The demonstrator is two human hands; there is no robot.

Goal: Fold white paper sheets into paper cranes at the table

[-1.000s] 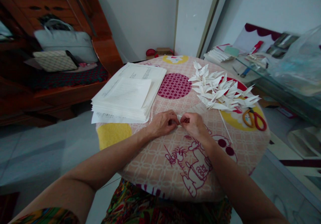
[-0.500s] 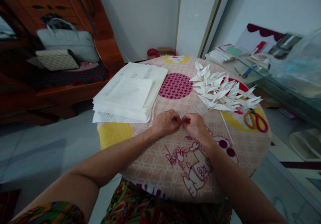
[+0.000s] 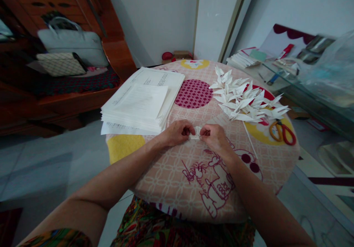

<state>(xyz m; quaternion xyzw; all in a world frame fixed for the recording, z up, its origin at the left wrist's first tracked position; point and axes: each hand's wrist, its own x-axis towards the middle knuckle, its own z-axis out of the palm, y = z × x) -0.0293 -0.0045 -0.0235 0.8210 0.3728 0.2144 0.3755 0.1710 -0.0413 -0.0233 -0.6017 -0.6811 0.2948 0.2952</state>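
Note:
A small folded piece of white paper lies between my two hands, low over the cloth-covered table. My left hand pinches its left side with thumb and forefinger. On the right side, the fingertips of my right hand are closed on the same paper. Much of the paper is hidden by my fingers. Beyond my right hand sits a heap of folded white paper cranes. To the left of my hands is a thick stack of printed sheets with smaller square paper on top.
Scissors with orange and red handles rest near the table's right edge. A thin white stick lies beside my right forearm. At the right is a glass-topped stand with assorted items. A wooden bench holding bags stands at the left.
My left hand has drawn slightly left, away from my right. The paper between them, mostly hidden before, now shows. My right hand has hardly moved.

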